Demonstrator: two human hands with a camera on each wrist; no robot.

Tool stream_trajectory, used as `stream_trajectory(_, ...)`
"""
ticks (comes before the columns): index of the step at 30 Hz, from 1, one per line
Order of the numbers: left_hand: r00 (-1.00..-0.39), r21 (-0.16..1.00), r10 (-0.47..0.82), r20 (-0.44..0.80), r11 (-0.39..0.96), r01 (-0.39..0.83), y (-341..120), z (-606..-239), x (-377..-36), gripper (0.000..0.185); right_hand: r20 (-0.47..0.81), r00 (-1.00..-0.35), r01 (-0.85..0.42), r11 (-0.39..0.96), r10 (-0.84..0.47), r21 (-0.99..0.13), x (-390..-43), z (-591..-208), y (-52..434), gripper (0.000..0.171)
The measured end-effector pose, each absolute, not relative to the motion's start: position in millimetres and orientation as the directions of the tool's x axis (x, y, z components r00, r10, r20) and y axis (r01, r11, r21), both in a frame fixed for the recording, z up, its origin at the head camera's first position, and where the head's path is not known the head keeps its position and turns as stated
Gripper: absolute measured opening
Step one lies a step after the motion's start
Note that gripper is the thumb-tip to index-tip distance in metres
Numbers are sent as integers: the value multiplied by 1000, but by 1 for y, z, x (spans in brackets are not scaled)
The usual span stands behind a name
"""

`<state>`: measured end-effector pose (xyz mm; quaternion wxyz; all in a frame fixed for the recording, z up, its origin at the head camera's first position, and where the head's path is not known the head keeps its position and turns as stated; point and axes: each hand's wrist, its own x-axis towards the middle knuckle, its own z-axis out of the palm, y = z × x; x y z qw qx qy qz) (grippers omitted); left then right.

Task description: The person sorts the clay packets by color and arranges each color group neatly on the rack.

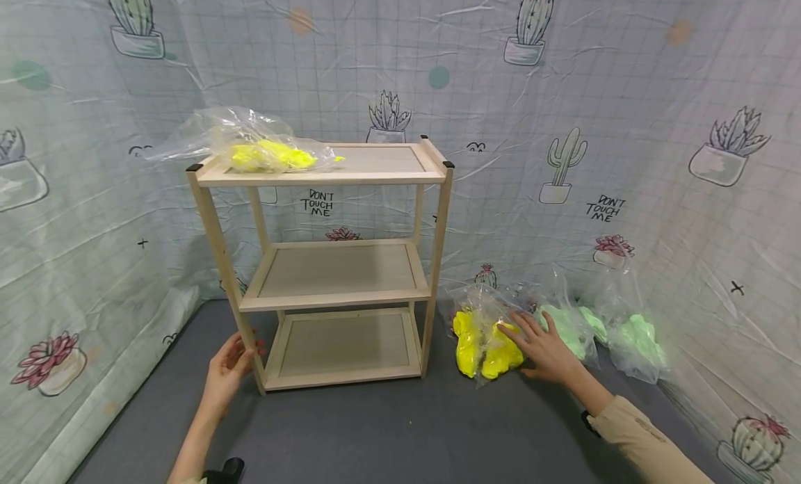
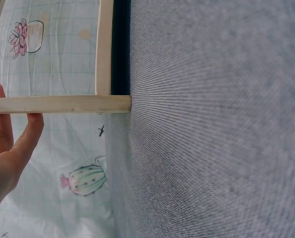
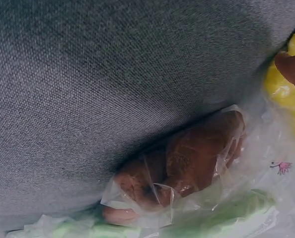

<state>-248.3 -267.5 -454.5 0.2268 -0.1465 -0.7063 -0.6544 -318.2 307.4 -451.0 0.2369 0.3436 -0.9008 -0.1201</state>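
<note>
1. The left hand (image 1: 228, 369) rests with relaxed, straight fingers against the front left leg of the wooden shelf (image 1: 325, 261).
2. On the shelf's top tier lies a clear bag of yellow stuff (image 1: 265, 154).
3. The right hand (image 1: 544, 345) lies flat, fingers spread, on a yellow bag (image 1: 482, 345) on the grey floor (image 1: 388, 428).
4. Green bags (image 1: 626, 331) sit just beside it.

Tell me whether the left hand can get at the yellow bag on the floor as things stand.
Probably not. The left hand rests on the shelf's front left leg, and the yellow bag lies on the far side of the shelf, with the right hand already on it.
</note>
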Motion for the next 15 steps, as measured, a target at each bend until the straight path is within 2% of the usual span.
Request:
stream_trajectory(12,-849,854,-97,519,99,510,-266,-455,-249,32,317,-638,-604,711,-702,359,-328,-460,308,102)
stream_trajectory(15,-852,857,-102,514,108,504,-267,-455,-248,32,299,-654,-598,717,-695,359,-330,-460,308,100)
